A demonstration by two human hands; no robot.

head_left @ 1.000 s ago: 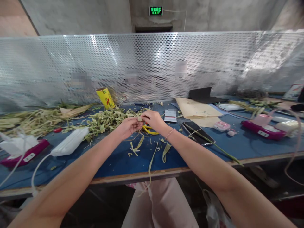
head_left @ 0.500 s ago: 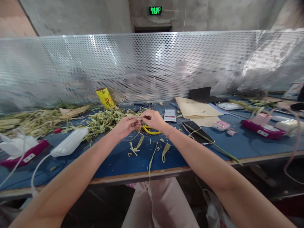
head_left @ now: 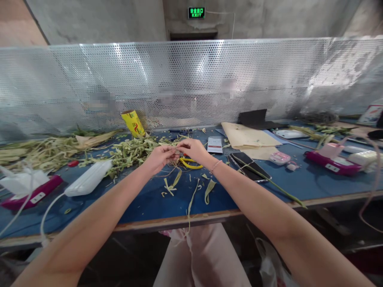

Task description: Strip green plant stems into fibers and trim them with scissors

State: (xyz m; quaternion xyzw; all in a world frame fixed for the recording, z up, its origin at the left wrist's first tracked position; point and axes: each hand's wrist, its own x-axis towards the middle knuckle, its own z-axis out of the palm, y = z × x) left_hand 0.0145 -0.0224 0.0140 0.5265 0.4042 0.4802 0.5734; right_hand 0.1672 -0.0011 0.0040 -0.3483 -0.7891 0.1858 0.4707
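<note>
Over the blue tabletop (head_left: 143,209), my left hand (head_left: 159,159) and my right hand (head_left: 193,150) meet with fingertips together. Both are closed in a pinch around a small, pale dried plant strip, mostly hidden by the fingers. Thin strands hang below my left hand. A yellow loop (head_left: 191,165), perhaps a scissors handle, lies just under my right hand. To the left of the hands spreads a heap of greenish dried plant pieces (head_left: 128,155). Closer to me lie loose curled strips (head_left: 209,192), and one long strand (head_left: 190,201) hangs over the table edge.
A yellow tube (head_left: 133,124) leans near the perforated metal screen (head_left: 191,79). On the left are a white power adapter (head_left: 88,179) and a magenta power strip (head_left: 32,195). To the right lie a phone (head_left: 251,167), brown paper (head_left: 248,136) and a pink case (head_left: 279,158).
The hands stay nearly in place, with small shifts of the fingers at the pinch. The whole view has moved very slightly; objects on the table lie as before.
</note>
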